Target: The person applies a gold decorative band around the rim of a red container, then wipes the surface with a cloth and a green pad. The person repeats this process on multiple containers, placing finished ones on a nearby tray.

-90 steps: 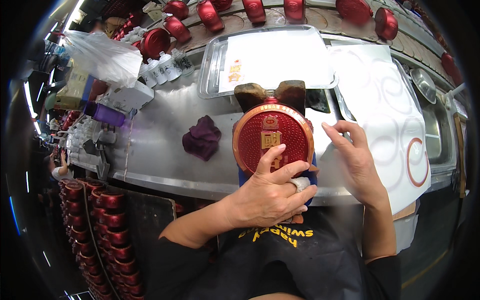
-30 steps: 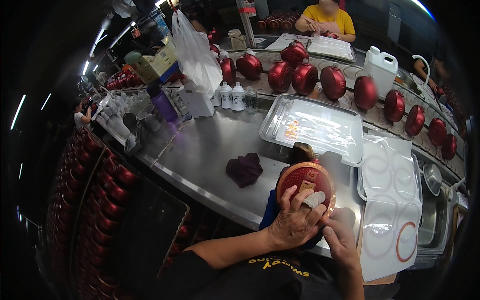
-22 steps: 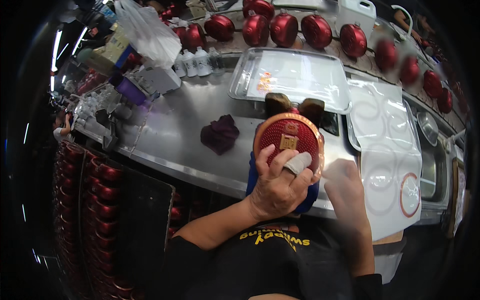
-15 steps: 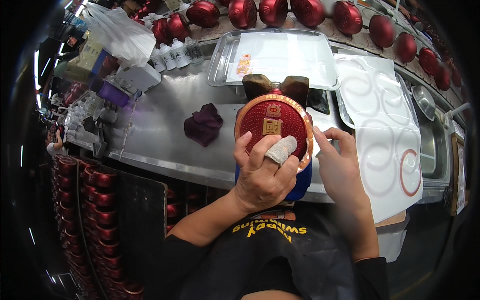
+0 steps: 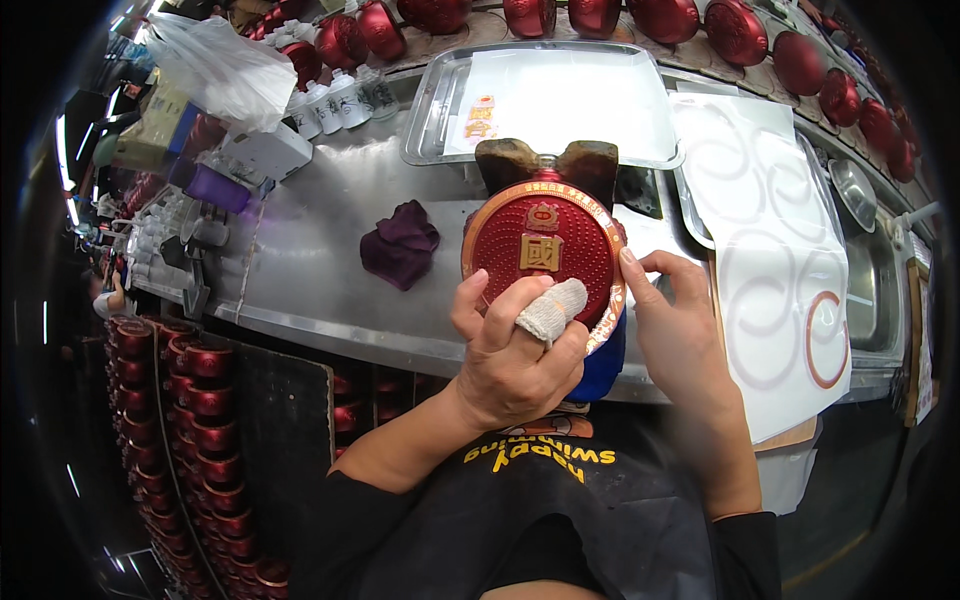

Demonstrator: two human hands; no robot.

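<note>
A round red bottle with a studded face and raised gold emblem stands upright in front of me. A printed orange-gold ring strip runs around the rim of its face. My left hand spans the lower face and rim, fingers bent against it. One of its fingers wears a pale cloth finger cover. At the right rim, my right hand has its thumb pressed on the strip with the index finger bent beside it; its other fingers are hidden. Behind the bottle is a dark two-lobed stand.
A crumpled purple cloth lies on the metal bench to the left. A tray with a white sheet stands behind; a ring-marked sheet hangs over the right edge. Red bottles line the back, and others are stacked lower left.
My left fingers have slid slightly down the bottle's face. The right thumb stays at the right rim. The whole view has shifted a little.
</note>
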